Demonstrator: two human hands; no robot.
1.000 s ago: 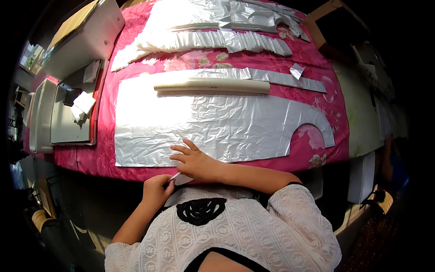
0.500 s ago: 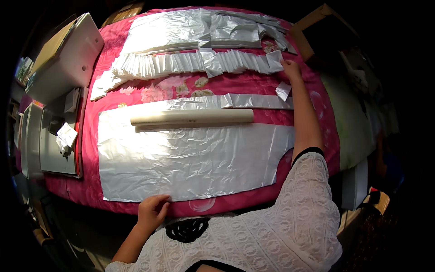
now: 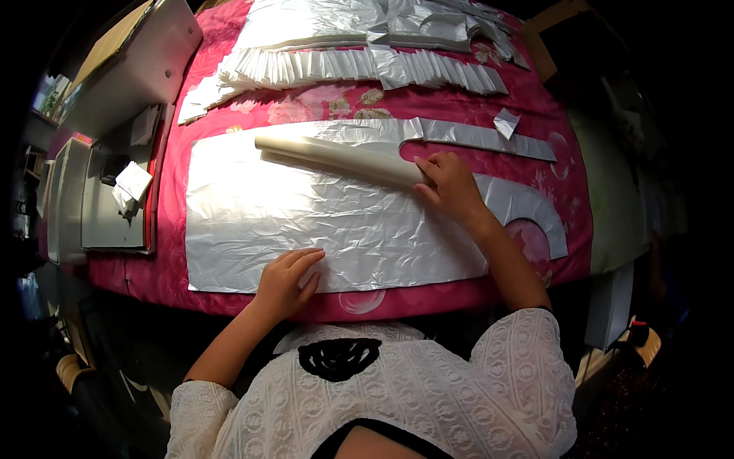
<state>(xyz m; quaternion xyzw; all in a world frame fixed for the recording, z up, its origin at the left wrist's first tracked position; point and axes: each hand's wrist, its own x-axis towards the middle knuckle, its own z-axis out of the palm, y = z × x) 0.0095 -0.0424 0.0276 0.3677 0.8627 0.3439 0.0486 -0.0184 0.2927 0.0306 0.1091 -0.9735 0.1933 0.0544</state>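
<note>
A shiny white plastic sheet with two strap-like ends lies spread before me. Across it slants a pale cardboard-like tube. My right hand grips the tube's right end, thumb on the near side and fingers over the top. My left hand rests open on the sheet near its front edge, fingers stretched out. On the far strap sits a small folded white piece. Beyond, a long row of folded white pieces overlaps, with a strip of plastic lying across it.
A stack of white plastic sheets lies at the back of the pink flowered cloth. At left stand a white box and a tray with crumpled paper. A brown carton is at far right.
My right hand has left the end of the folded row and taken hold of the tube, which now slants toward me at its right end. My left hand has moved further onto the sheet.
</note>
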